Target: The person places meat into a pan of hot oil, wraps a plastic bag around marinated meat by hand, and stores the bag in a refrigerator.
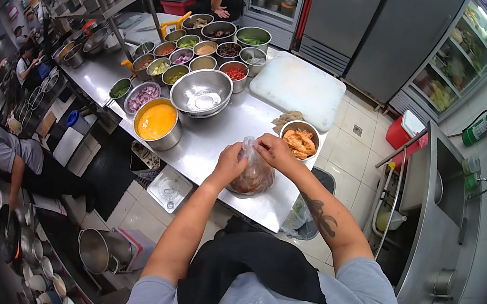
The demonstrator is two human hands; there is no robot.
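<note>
Head view: a clear plastic bag [254,180] with brownish contents is resting on the steel desk [246,113], near the front edge, directly before me. The fingers of my right hand [274,150] are pinching the gathered neck; those of my left hand [230,164] are gripping the plastic just to the left. Exact contact is partly hidden. Judgement: the desk is probably bearing the weight, leaving both hands to manage the loose plastic, and the upright neck is likely helping to contain the contents. A round container [298,124] of orange food is standing just beyond my right wrist. Behind it a white cutting board [297,88] is lying flat. Left of the bag, a pot [170,139] of yellow liquid is standing well apart, presumably leaving my forearms working room.
</note>
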